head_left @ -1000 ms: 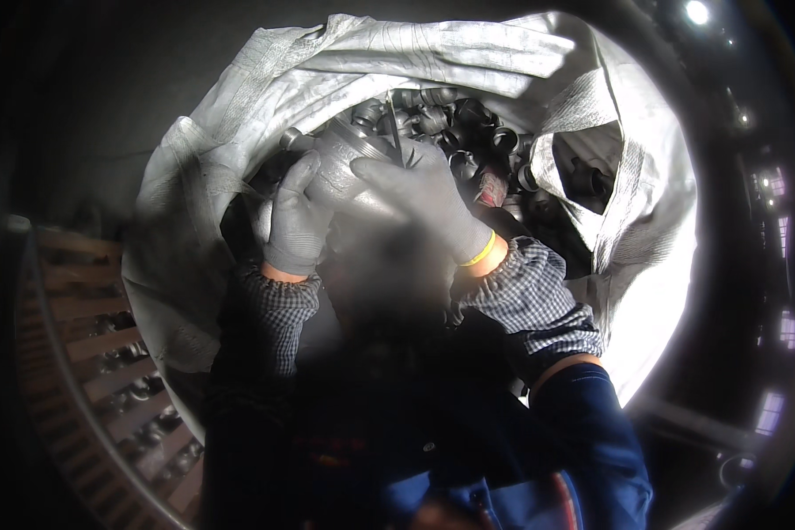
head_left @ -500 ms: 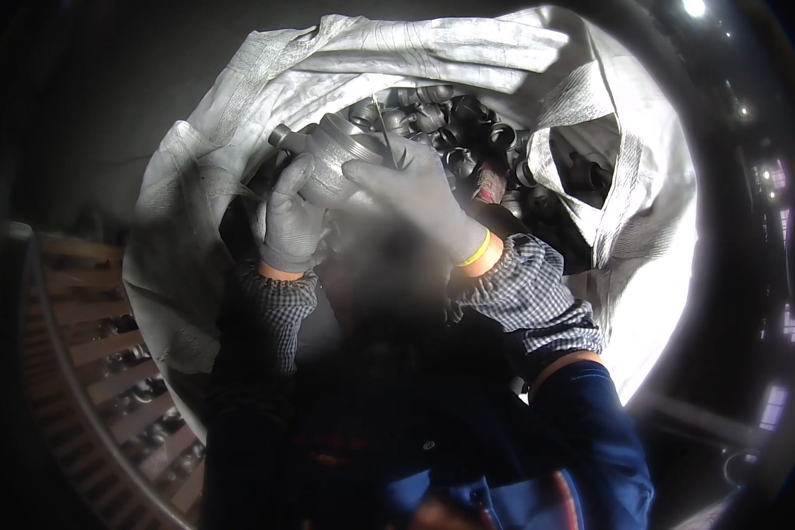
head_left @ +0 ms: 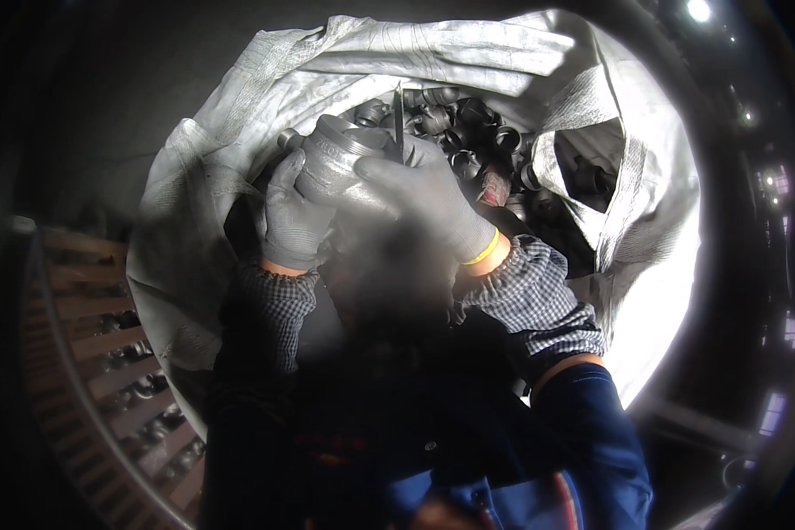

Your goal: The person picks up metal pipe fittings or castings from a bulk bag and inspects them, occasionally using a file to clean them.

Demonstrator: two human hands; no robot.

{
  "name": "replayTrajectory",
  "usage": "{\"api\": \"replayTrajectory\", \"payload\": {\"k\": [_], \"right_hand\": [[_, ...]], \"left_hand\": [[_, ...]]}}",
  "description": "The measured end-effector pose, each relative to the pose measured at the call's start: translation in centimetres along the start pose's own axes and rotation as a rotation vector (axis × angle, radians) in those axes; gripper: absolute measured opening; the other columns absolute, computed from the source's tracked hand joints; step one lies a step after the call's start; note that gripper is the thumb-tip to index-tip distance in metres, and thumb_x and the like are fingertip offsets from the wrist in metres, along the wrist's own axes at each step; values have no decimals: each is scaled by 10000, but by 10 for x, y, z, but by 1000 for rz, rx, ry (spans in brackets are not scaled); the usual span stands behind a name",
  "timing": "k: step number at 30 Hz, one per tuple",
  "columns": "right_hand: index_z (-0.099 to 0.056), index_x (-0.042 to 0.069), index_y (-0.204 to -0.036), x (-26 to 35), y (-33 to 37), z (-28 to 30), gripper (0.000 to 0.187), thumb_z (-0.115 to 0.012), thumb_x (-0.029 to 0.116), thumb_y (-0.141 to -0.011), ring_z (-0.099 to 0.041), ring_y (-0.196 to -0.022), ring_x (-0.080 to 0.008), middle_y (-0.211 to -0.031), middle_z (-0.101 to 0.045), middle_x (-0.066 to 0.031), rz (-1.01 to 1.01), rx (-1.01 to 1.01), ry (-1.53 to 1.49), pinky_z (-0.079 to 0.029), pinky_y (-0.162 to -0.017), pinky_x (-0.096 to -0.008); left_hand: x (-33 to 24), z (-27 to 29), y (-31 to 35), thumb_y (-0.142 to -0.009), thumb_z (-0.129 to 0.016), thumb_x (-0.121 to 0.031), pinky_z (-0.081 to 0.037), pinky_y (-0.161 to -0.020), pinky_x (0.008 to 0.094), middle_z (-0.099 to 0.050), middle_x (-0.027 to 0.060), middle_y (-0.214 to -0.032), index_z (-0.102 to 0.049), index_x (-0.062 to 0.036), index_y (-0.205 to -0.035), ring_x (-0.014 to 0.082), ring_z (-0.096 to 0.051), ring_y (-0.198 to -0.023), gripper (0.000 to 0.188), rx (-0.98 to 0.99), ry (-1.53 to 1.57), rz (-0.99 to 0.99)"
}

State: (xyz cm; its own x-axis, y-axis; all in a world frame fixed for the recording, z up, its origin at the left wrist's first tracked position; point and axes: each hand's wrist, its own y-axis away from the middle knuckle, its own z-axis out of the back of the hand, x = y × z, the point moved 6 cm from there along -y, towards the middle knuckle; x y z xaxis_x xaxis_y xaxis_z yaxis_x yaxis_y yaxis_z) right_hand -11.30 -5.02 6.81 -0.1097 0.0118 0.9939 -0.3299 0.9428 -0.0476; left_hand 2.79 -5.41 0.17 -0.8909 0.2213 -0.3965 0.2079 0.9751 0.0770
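My left hand [head_left: 293, 219], in a grey glove, is closed around the left side of a grey pipe fitting [head_left: 334, 174] with a ringed collar and a short side stub. The right hand [head_left: 440, 201], gloved too, grips a thin pointed knife [head_left: 399, 124] whose blade sticks up past the fingers. Its thumb presses on the fitting's right side. The handle is hidden in the palm, and a dark blur covers the fitting's lower part. Behind my hands, several dark grey fittings [head_left: 435, 119] lie heaped inside a large white woven bag [head_left: 172, 238].
A strap loop [head_left: 623, 181] of the bag hangs at the right. A red-and-whitish piece [head_left: 495, 187] lies among the fittings. At the lower left stands a slatted crate [head_left: 106, 349], with more fittings showing between its slats.
The knife blade has swung from leaning left to nearly upright and shifted right. The fitting has turned slightly in my left hand, with both hands still on it.
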Motion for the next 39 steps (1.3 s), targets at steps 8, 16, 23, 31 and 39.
{"api": "replayTrajectory", "payload": {"k": [8,16,23,31,39], "right_hand": [[-624,-12,-1083,1,0,5,309,-632,113,-800,-544,-780,-49,-863,-640,-13,-2,-24,34,-463,-730,-216],[-606,-19,-1125,-10,-7,6,350,-626,128,-808,-542,-760,-48,-864,-640,-13,30,-29,128,-460,-690,-216],[-620,21,-1116,-35,6,8,281,-620,171,-878,-545,-688,-34,-864,-659,-21,-137,1,341,-448,-599,-187],[-585,33,-1046,-45,2,13,210,-591,191,-908,-382,-457,-40,-735,-617,-25,-283,0,-167,-298,-394,-186],[-588,21,-835,-34,6,25,383,-526,387,-930,-360,-413,-60,-597,-524,-14,-270,-80,-138,-274,-376,-211]], "left_hand": [[3,-11,4,-903,-489,-272,-370,-1016,472,-519,110,-1261,-507,-74,-1243,277,-468,-1198,394,23,27,77],[-3,-4,-2,-907,-508,-250,-404,-984,402,-561,102,-1182,-523,-44,-1199,231,-522,-1122,358,-13,20,-32],[-20,-16,4,-896,-540,-189,-401,-1001,396,-551,66,-1183,-518,-71,-1181,191,-512,-1138,310,-50,-43,-226],[-48,-15,-2,-944,-437,-195,-414,-982,385,-548,150,-1153,-494,1,-1184,220,-510,-1113,316,13,-60,-303],[-54,-8,-7,-961,-402,-141,-351,-1050,319,-493,190,-1272,-434,48,-1267,213,-481,-1155,361,157,-231,-386]]}}
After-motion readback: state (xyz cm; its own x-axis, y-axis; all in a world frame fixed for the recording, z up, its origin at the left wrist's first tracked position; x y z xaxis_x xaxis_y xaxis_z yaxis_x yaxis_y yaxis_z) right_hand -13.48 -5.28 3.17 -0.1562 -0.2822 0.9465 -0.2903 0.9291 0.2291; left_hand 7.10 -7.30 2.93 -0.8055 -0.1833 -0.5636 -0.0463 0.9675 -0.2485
